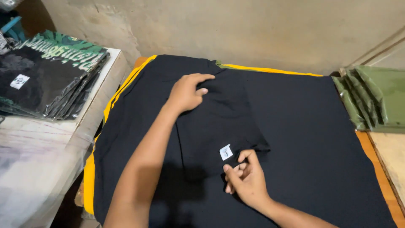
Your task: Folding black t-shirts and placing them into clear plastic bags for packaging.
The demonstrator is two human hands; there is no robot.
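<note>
White square label [226, 152] mid-table; bagged stacks left [46, 78], right [373, 99].

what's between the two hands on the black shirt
Only folded black shirt, with a small white tag near the right hand; left hand presses its top, head view.

Folded black garment [215, 122] with small white tag [226, 152] lies flat on black cloth [312, 139]

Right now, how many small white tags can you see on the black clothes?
2. One white tag lies on the folded black garment, beside the right hand. The other tag is on the bagged black shirt at the left. Others may be hidden.
</note>
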